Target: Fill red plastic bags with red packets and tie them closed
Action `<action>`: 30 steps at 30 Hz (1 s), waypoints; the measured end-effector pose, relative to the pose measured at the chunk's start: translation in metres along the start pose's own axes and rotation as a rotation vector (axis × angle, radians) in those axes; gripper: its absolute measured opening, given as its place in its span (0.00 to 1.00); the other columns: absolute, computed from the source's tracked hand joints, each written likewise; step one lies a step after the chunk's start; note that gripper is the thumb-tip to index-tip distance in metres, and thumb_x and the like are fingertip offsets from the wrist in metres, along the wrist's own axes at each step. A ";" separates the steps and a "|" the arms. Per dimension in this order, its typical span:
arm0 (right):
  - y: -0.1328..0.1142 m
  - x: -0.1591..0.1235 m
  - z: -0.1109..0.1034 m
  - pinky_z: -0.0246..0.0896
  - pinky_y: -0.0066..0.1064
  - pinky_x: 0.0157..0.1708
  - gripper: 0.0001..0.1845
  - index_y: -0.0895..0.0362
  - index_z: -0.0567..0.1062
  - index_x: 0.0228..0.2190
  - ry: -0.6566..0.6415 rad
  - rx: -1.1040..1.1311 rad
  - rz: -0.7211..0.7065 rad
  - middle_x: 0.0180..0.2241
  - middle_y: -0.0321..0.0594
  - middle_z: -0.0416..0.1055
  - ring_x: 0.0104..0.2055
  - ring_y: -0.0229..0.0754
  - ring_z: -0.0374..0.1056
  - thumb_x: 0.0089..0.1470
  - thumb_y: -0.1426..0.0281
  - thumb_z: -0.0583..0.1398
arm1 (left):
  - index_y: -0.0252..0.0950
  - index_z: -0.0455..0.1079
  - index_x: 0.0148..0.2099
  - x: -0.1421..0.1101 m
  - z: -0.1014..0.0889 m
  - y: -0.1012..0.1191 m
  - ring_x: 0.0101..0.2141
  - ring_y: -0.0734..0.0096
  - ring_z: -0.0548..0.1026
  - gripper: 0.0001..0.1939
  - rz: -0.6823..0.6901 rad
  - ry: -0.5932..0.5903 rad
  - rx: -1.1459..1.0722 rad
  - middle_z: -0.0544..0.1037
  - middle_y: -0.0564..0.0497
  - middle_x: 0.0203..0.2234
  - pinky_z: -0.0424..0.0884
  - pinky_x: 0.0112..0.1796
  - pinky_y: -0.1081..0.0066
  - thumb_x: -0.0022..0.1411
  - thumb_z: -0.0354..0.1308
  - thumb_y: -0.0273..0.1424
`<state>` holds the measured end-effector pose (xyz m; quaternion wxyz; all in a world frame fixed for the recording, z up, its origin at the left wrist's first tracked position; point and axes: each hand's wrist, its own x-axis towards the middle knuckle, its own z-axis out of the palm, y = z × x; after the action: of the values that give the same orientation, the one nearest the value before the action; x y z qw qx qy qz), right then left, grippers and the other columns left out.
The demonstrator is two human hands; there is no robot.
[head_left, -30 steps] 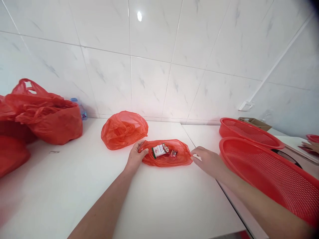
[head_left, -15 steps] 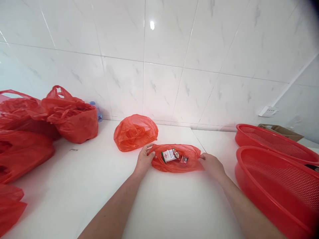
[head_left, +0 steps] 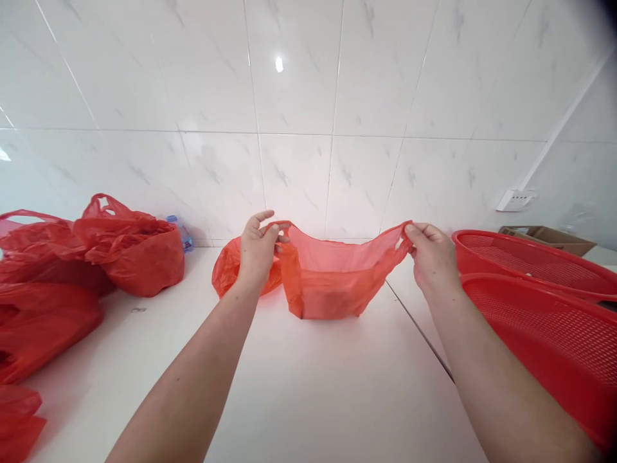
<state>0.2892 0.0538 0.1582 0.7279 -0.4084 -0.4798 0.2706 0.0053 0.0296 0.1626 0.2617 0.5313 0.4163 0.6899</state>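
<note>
A thin red plastic bag (head_left: 328, 283) hangs between my two hands above the white table (head_left: 308, 392), its mouth stretched wide. My left hand (head_left: 257, 247) pinches the bag's left handle. My right hand (head_left: 430, 256) pinches the right handle. The bag's bottom sags close to the table. Its contents are hidden by the red film. Behind my left hand lies another crumpled red bag (head_left: 229, 273).
Several filled red bags (head_left: 130, 247) are heaped at the left, with a small water bottle (head_left: 179, 231) behind them. Two red mesh baskets (head_left: 544, 315) stand at the right, a cardboard box (head_left: 549, 239) beyond. A tiled wall closes the back.
Both hands took hold of the bag's handles and lifted it off the table. The snack packets seen lying in the flat bag are now out of sight inside it.
</note>
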 end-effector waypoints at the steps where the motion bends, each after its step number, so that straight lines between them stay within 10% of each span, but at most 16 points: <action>1: -0.005 0.002 0.001 0.57 0.25 0.27 0.07 0.56 0.72 0.23 0.009 0.025 -0.026 0.23 0.31 0.65 0.25 0.33 0.60 0.43 0.65 0.62 | 0.37 0.60 0.52 0.003 -0.001 0.007 0.27 0.75 0.73 0.20 0.038 0.014 0.013 0.77 0.48 0.36 0.66 0.24 0.77 0.56 0.53 0.33; 10: 0.036 -0.021 -0.015 0.64 0.32 0.40 0.16 0.51 0.70 0.35 -0.109 0.011 0.129 0.40 0.36 0.69 0.43 0.40 0.67 0.47 0.56 0.61 | 0.41 0.61 0.54 -0.018 -0.022 0.016 0.39 0.68 0.72 0.26 0.072 0.035 0.292 0.73 0.49 0.41 0.69 0.39 0.68 0.53 0.58 0.35; 15: 0.091 -0.042 -0.028 0.56 0.42 0.52 0.42 0.46 0.60 0.51 -0.318 0.075 0.224 0.56 0.43 0.59 0.58 0.47 0.55 0.35 0.51 0.67 | 0.42 0.52 0.60 -0.065 -0.042 -0.034 0.49 0.62 0.67 0.32 0.062 0.145 0.248 0.64 0.44 0.53 0.67 0.45 0.65 0.55 0.58 0.38; 20: 0.102 -0.056 0.000 0.57 0.48 0.51 0.52 0.45 0.59 0.53 -0.395 0.179 0.282 0.56 0.45 0.60 0.58 0.52 0.55 0.23 0.54 0.71 | 0.40 0.52 0.60 -0.096 -0.034 -0.084 0.55 0.56 0.62 0.40 -0.196 -0.118 0.093 0.61 0.41 0.57 0.65 0.49 0.61 0.48 0.65 0.37; 24: 0.085 -0.065 0.030 0.63 0.44 0.46 0.49 0.48 0.65 0.50 -0.487 0.249 0.289 0.50 0.44 0.67 0.51 0.52 0.64 0.22 0.59 0.73 | 0.40 0.58 0.57 -0.092 -0.009 -0.089 0.54 0.57 0.64 0.38 -0.203 -0.203 -0.074 0.65 0.43 0.55 0.64 0.50 0.63 0.44 0.67 0.33; 30: 0.082 -0.066 0.032 0.66 0.39 0.41 0.16 0.54 0.74 0.35 -0.574 0.400 0.538 0.36 0.40 0.75 0.39 0.47 0.71 0.42 0.62 0.66 | 0.34 0.69 0.41 -0.073 0.017 -0.089 0.41 0.58 0.75 0.18 -0.408 -0.167 -0.271 0.77 0.44 0.38 0.70 0.40 0.63 0.51 0.62 0.39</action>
<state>0.2339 0.0548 0.0634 0.5333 -0.2783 -0.4774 0.6405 0.0356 0.0220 0.0503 0.4977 0.4514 0.3953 0.6263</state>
